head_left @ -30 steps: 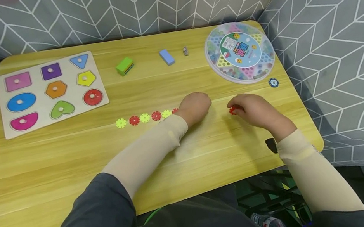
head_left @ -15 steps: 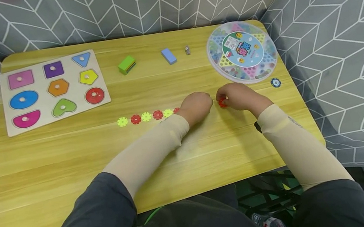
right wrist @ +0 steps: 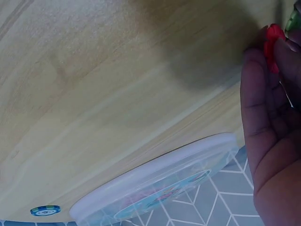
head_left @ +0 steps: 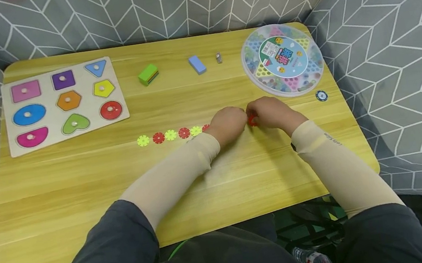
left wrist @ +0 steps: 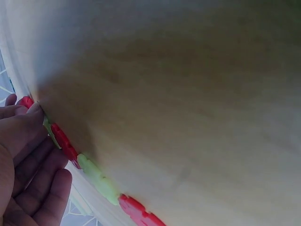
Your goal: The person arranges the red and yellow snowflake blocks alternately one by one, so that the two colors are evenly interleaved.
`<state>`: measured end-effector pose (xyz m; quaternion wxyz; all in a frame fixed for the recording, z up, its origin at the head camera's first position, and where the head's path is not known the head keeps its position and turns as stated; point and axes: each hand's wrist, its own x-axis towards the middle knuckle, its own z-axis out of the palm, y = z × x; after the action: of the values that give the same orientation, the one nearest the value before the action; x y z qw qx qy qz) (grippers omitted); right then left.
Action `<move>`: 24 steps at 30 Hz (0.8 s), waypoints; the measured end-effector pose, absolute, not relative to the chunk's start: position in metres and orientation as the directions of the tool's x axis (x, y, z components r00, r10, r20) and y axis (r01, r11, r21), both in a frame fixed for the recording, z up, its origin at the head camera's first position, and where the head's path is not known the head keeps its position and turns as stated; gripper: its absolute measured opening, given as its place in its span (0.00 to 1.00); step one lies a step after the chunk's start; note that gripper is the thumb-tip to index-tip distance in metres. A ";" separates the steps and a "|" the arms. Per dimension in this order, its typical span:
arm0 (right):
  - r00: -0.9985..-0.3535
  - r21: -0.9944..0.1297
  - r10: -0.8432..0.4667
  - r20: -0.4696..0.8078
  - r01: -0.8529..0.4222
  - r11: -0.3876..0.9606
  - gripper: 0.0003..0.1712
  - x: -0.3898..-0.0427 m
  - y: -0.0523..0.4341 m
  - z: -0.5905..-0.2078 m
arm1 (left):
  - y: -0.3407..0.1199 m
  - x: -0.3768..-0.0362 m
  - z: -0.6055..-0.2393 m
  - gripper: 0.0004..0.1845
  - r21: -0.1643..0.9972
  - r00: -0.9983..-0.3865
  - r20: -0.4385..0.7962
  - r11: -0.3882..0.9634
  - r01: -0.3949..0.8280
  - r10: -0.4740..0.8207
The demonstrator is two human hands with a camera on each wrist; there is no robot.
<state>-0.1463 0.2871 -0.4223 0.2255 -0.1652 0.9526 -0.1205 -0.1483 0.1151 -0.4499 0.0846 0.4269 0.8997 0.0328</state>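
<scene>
The chain (head_left: pixel 172 135) of yellow and red discs lies on the tabletop (head_left: pixel 81 192), unmoved; the left hand (head_left: pixel 229 123) still pins its right end, fingers curled; the right hand (head_left: pixel 269 112) has brought its pinched red disc (head_left: pixel 252 120) up against that end, so joining looks imminent.

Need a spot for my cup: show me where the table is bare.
Bare: the table's wide near half, left of the sleeves, below the chain. Crowded: far edge with puzzle board, blocks and round box; both hands meet mid-table.
</scene>
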 end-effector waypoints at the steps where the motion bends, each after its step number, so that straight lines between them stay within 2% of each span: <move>1: -0.845 -0.299 -0.370 -0.386 -0.265 0.917 0.07 -0.146 0.287 -0.423 | 0.115 -0.148 -0.450 0.11 0.129 -0.622 -0.123 0.634 0.762 0.773; 8: -0.852 -0.270 -0.384 -0.357 -0.299 0.915 0.05 -0.147 0.285 -0.425 | 0.115 -0.148 -0.449 0.11 0.119 -0.617 -0.115 0.628 0.769 0.778; 24: -0.861 -0.305 -0.379 -0.339 -0.280 0.910 0.02 -0.147 0.284 -0.427 | 0.114 -0.149 -0.449 0.11 0.137 -0.613 -0.121 0.625 0.768 0.780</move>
<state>-0.1470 0.2836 -0.4269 0.1995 -0.1722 0.9567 -0.1235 -0.1486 0.1138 -0.4490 0.0847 0.4314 0.8975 0.0358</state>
